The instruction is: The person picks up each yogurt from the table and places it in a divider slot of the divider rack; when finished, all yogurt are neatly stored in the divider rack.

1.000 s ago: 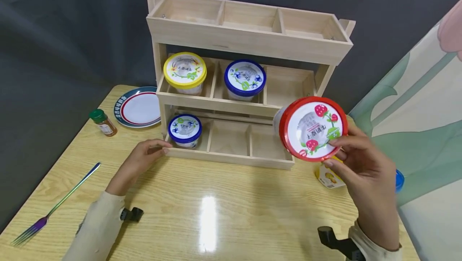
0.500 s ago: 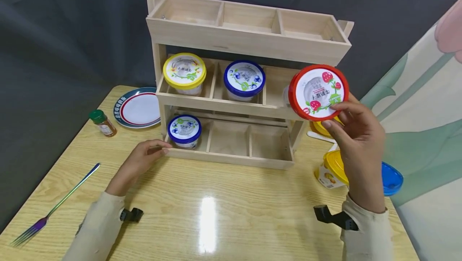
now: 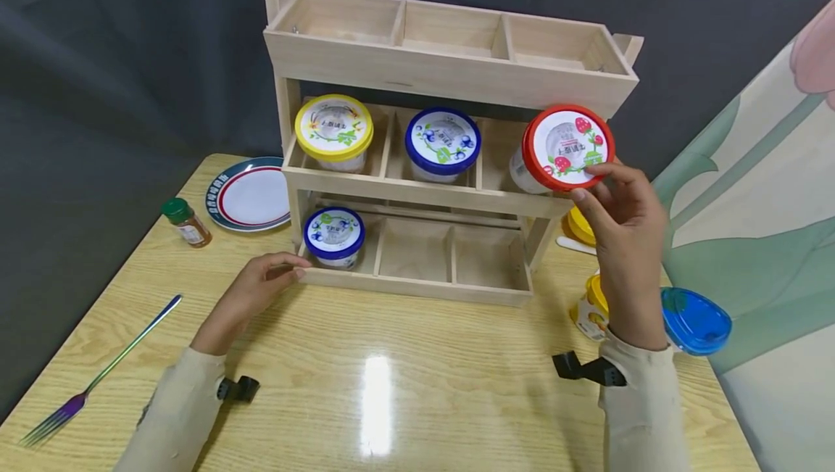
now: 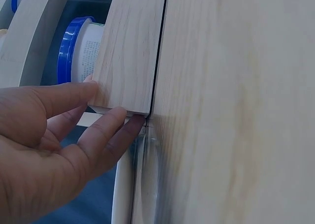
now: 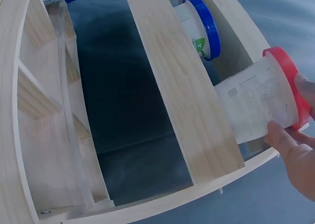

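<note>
Here, right hand (image 3: 622,233) gripping red-lidded cup (image 3: 566,147), middle shelf (image 3: 417,193)

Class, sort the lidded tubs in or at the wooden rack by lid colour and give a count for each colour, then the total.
Blue-lidded tubs: 2, middle shelf and bottom shelf
Yellow-lidded tub: 1
Red-lidded tub: 1, held by the right hand at the middle shelf's right compartment
Total: 4

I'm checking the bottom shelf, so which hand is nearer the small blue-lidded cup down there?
Left. The left hand rests on the rack's corner beside the small blue-lidded cup; the right hand is far across, holding the red-lidded cup.
</note>
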